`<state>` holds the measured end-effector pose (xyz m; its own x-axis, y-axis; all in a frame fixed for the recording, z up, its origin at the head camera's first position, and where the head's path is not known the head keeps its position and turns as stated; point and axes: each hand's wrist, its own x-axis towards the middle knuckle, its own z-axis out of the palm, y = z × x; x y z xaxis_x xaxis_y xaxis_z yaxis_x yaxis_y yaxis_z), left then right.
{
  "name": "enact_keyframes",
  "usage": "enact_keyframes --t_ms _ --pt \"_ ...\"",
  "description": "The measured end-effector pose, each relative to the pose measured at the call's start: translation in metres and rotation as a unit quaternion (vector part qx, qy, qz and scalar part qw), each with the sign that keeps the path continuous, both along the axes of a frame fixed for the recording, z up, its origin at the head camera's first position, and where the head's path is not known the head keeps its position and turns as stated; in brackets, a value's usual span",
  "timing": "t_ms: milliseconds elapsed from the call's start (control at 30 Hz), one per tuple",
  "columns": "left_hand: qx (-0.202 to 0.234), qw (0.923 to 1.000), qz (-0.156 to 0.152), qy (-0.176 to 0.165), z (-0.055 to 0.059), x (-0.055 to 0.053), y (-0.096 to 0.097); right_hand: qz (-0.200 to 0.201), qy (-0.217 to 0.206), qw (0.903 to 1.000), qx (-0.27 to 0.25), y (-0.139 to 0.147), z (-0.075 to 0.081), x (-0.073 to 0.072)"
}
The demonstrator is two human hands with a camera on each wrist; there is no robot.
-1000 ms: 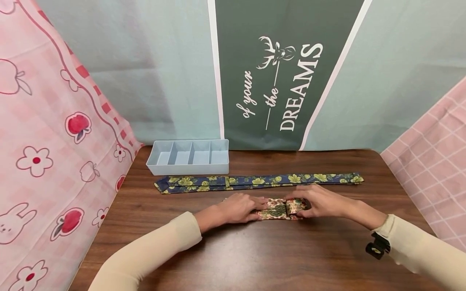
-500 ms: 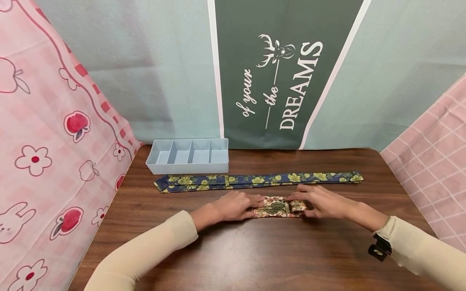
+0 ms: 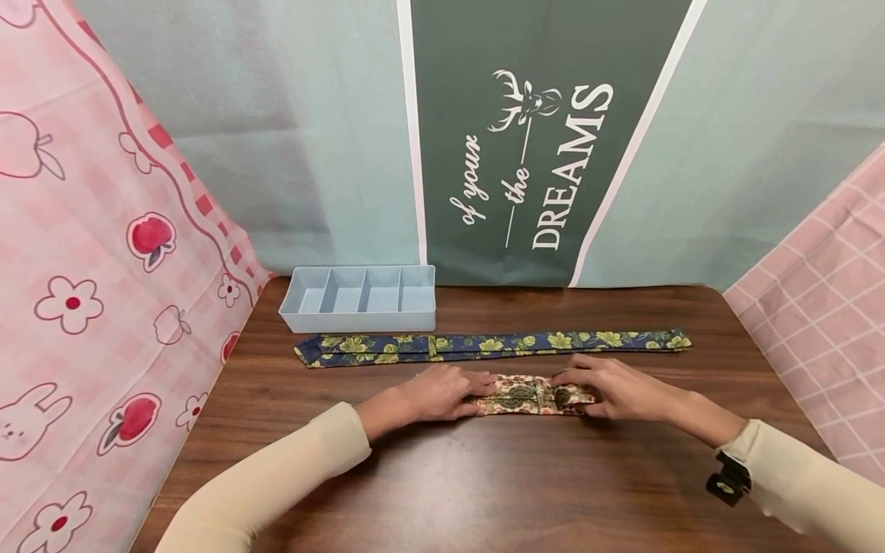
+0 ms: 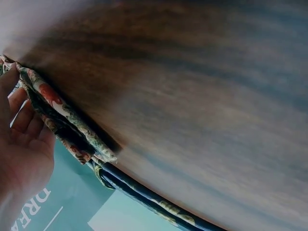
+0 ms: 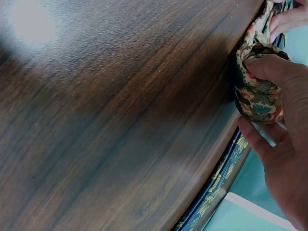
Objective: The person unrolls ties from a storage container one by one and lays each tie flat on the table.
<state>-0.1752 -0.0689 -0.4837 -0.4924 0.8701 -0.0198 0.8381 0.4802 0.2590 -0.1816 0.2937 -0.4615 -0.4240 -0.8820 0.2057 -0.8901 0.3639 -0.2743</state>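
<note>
A cream necktie [image 3: 512, 395] with red and green flowers lies flat on the table, with a rolled-up end [image 5: 260, 98] at the right. My right hand [image 3: 622, 390] grips this roll, thumb on the near side and fingers on the far side. In the right wrist view the thumb presses into the roll's open side. Across the flat part, my left hand [image 3: 435, 393] holds the tie between thumb and fingers, covering its left portion. The left wrist view shows the folded edge of the cloth beside the left hand [image 4: 26, 139].
Behind the hands a navy necktie [image 3: 491, 346] with yellow flowers lies stretched across the brown table [image 3: 442, 484]. A pale blue divided tray [image 3: 357, 321] stands at the back left. Printed cloths [image 3: 332, 138] hang around the table's back and sides.
My right hand and the rolled end have shifted slightly right. The left hand has slid a little left, so more of the flat cream tie shows between the hands.
</note>
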Motion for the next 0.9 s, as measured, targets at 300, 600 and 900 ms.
enact_keyframes --t_ms 300,600,900 --pt "-0.018 0.9997 0.017 -0.004 0.002 0.002 -0.003 0.002 0.009 0.9994 -0.033 0.007 -0.004 0.000" --pt "-0.018 0.9996 0.021 0.000 0.001 0.001 -0.003 -0.021 0.019 0.9988 -0.040 0.009 0.001 0.000" --pt "-0.018 0.9997 0.015 0.008 0.006 0.003 -0.011 -0.059 0.000 0.9982 -0.011 0.013 0.006 0.002"
